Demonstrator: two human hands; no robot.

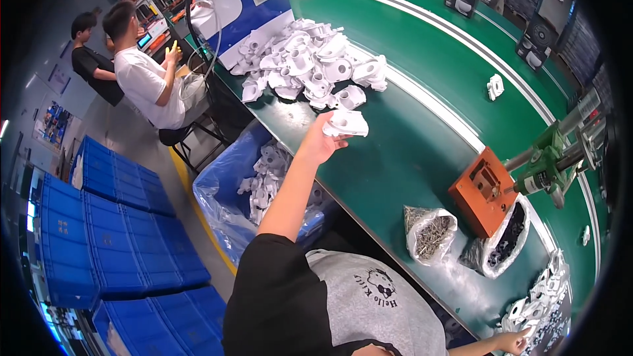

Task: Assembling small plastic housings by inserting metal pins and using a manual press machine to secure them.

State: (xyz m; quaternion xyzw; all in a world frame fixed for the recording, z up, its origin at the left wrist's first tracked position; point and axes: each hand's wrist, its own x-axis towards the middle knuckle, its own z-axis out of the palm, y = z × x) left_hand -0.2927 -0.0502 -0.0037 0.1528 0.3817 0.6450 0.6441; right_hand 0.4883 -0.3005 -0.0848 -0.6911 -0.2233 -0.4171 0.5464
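My left hand [319, 142] is closed on a white plastic part [347, 124] with a rounded hollow, held over the near edge of the green bench. Just beyond it spreads a large heap of similar white parts [297, 59]. Far to the lower right, my right hand [513, 342] reaches the edge of a second pile of white parts [537, 300], mixed with small dark pieces. Its fingers look curled, and what they grip, if anything, cannot be made out.
An orange fixture [484, 191] stands beneath a green press [550, 158]. Near it sit a bag of screws [432, 236] and a bag of dark parts [506, 240]. A lined blue bin [224, 191] stands below. A conveyor [428, 16] runs behind; blue crates [125, 237] and people [148, 79] are left.
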